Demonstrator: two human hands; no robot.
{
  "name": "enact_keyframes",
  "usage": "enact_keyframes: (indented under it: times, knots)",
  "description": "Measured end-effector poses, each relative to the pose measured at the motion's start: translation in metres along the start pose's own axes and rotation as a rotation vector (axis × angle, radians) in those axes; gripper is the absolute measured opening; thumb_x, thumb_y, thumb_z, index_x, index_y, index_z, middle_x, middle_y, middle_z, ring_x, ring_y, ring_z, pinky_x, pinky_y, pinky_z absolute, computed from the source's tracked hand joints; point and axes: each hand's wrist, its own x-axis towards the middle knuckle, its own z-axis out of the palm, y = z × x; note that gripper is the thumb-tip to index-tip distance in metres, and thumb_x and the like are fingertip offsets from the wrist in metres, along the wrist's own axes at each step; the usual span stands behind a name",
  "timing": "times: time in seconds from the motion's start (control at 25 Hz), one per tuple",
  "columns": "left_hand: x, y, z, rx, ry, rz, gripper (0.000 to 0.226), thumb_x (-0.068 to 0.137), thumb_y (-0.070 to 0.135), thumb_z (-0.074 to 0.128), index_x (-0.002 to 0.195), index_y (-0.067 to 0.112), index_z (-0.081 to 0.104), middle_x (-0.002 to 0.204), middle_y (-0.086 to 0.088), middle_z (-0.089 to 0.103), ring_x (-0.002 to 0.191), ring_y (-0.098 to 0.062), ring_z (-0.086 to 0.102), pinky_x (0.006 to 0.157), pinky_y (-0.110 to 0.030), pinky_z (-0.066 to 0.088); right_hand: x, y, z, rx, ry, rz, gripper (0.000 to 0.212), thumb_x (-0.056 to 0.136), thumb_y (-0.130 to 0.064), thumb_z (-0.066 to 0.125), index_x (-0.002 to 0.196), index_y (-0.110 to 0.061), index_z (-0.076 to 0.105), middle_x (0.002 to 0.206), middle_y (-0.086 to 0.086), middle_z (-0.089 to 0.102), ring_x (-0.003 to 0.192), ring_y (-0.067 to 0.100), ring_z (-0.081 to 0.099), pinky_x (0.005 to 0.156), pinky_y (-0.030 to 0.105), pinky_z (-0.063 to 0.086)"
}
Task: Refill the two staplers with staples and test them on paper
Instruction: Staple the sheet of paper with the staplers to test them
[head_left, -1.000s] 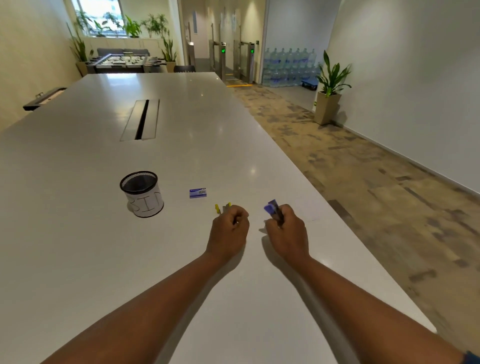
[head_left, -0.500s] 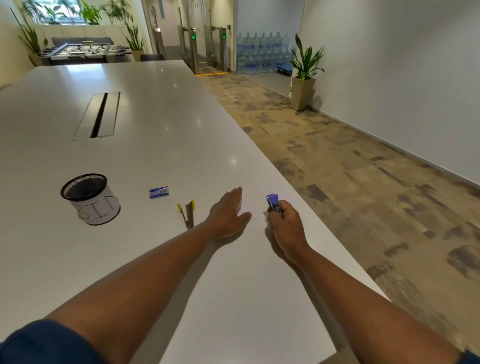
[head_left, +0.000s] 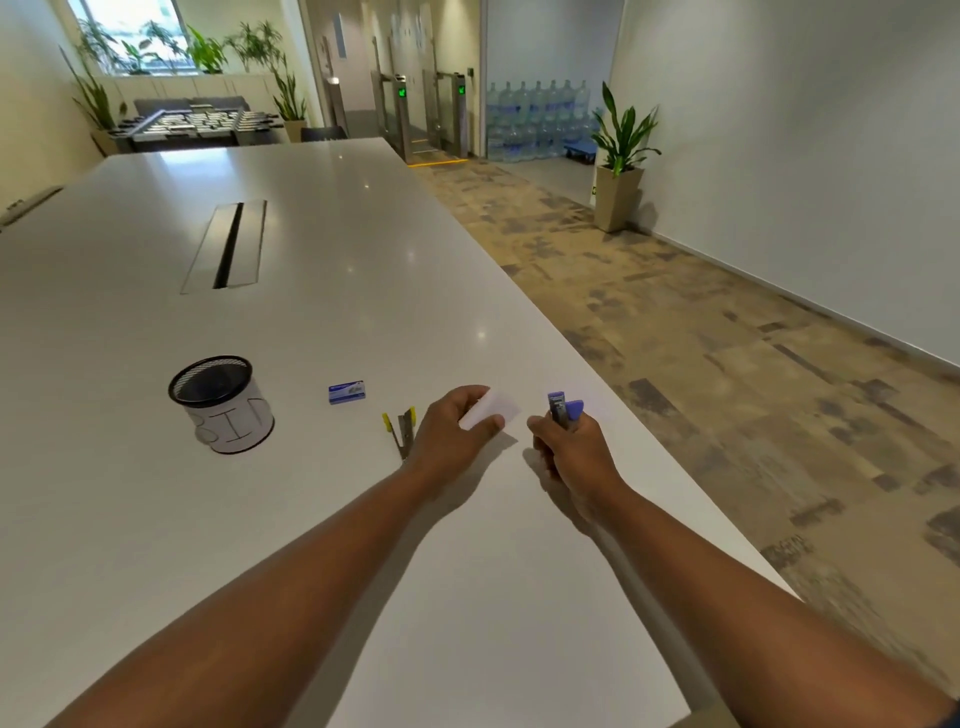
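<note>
Holding the purple stapler (head_left: 565, 409) upright in a curled grip, the right hand (head_left: 574, 452) has its fingers wrapped round the lower body, leaving the head and the metal magazine poking up above the knuckles, near the right edge of the desk (head_left: 311, 312). A small stapler like this is likely light and rigid, with smooth plastic that could slip, so the body just behind the hinge looks like the sound place to hold it while the jaw end stays free to bite. The left hand (head_left: 449, 434) pinches a small white slip of paper (head_left: 493, 409) between thumb and fingers; the slip is thin and floppy, probably creasing at a touch, and is best held by one edge so the opposite edge can be fed into the stapler's mouth. Paper and stapler sit just beside each other but apart, with the paper's free edge pointing toward the stapler. The yellow stapler (head_left: 402, 428) lies splayed open on the desk, touching or just beside the left wrist on its outer side, untouched by either hand. Farther left, toward the middle of the desk, rest a little blue staple box (head_left: 346, 392) and a black mesh cup (head_left: 221, 402) marked "BIN", well apart from both hands.
</note>
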Motion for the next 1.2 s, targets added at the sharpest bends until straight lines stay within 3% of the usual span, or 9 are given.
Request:
enact_keyframes:
  times: [0.08,0.2,0.28,0.36,0.52,0.68,0.84,1.04,1.2]
  knots:
    - [-0.009,0.007,-0.022,-0.171,0.008,-0.065,0.040,0.091,0.028,0.074,0.129,0.024,0.064,0.118,0.008,0.071,0.101,-0.005,0.069,0.077,-0.013,0.054,-0.004,-0.005,0.021,-0.030,-0.024,-0.021,0.029,0.099,-0.034,0.063,0.092,-0.006,0.063,0.057,-0.007,0.059,0.046,0.005,0.051,0.046,0.018,0.046]
    - [-0.025,0.008,-0.054,-0.440,0.019,-0.166,0.034,0.093,0.023,0.072,0.126,0.023,0.063,0.117,-0.002,0.075,0.101,-0.020,0.075,0.075,-0.031,0.060,-0.011,-0.014,0.057,-0.031,-0.076,-0.084,0.031,0.097,-0.046,0.063,0.097,-0.015,0.067,0.059,-0.012,0.057,0.049,0.002,0.050,0.051,0.020,0.047]
    - [-0.034,0.004,-0.074,-0.518,0.046,-0.183,0.031,0.093,0.018,0.072,0.123,0.020,0.064,0.114,-0.005,0.076,0.100,-0.023,0.075,0.072,-0.035,0.059,-0.016,-0.018,0.078,-0.021,-0.122,-0.147,0.028,0.094,-0.046,0.068,0.088,-0.019,0.065,0.058,-0.015,0.055,0.052,0.004,0.048,0.054,0.023,0.045]
    - [-0.045,0.000,-0.092,-0.550,0.063,-0.191,0.030,0.093,0.017,0.072,0.123,0.017,0.065,0.114,-0.006,0.076,0.098,-0.021,0.075,0.082,-0.039,0.060,-0.020,-0.021,0.096,0.013,-0.156,-0.183,0.022,0.090,-0.038,0.075,0.089,-0.018,0.067,0.064,-0.013,0.061,0.056,0.004,0.053,0.058,0.023,0.045]
    - [-0.065,-0.001,-0.117,-0.473,0.072,-0.158,0.030,0.092,0.020,0.073,0.121,0.020,0.067,0.109,-0.002,0.078,0.100,-0.022,0.071,0.084,-0.037,0.057,-0.021,-0.031,0.125,0.044,-0.197,-0.202,0.013,0.086,-0.019,0.079,0.092,-0.011,0.071,0.078,0.001,0.074,0.066,0.009,0.065,0.061,0.022,0.050]
    - [-0.076,0.009,-0.140,-0.351,0.096,-0.037,0.040,0.093,0.015,0.072,0.128,0.029,0.060,0.118,-0.007,0.071,0.096,-0.025,0.071,0.084,-0.042,0.060,-0.022,-0.037,0.137,0.036,-0.261,-0.236,0.009,0.085,-0.013,0.077,0.084,-0.007,0.070,0.066,0.005,0.062,0.055,0.017,0.046,0.050,0.025,0.042]
    - [-0.079,0.017,-0.161,0.035,0.107,0.056,0.020,0.095,0.021,0.070,0.101,0.040,0.071,0.106,0.018,0.072,0.083,-0.006,0.071,0.066,-0.021,0.058,-0.022,-0.039,0.141,-0.035,-0.344,-0.230,0.009,0.086,-0.013,0.075,0.078,-0.013,0.071,0.064,0.006,0.056,0.056,0.019,0.042,0.048,0.027,0.037]
    - [-0.076,0.014,-0.172,0.177,0.106,0.020,0.009,0.090,0.024,0.075,0.090,0.032,0.072,0.086,0.008,0.077,0.082,-0.013,0.073,0.076,-0.038,0.061,-0.023,-0.038,0.142,-0.047,-0.415,-0.221,0.012,0.085,-0.013,0.078,0.083,-0.005,0.070,0.064,0.006,0.053,0.059,0.022,0.037,0.051,0.029,0.033]
    - [-0.077,0.016,-0.175,0.154,0.113,0.033,0.018,0.089,0.022,0.076,0.085,0.040,0.073,0.085,0.021,0.075,0.080,0.003,0.069,0.071,-0.019,0.057,-0.023,-0.041,0.142,-0.035,-0.416,-0.208,0.014,0.085,-0.012,0.080,0.082,-0.003,0.070,0.061,0.006,0.053,0.054,0.019,0.036,0.048,0.027,0.031]
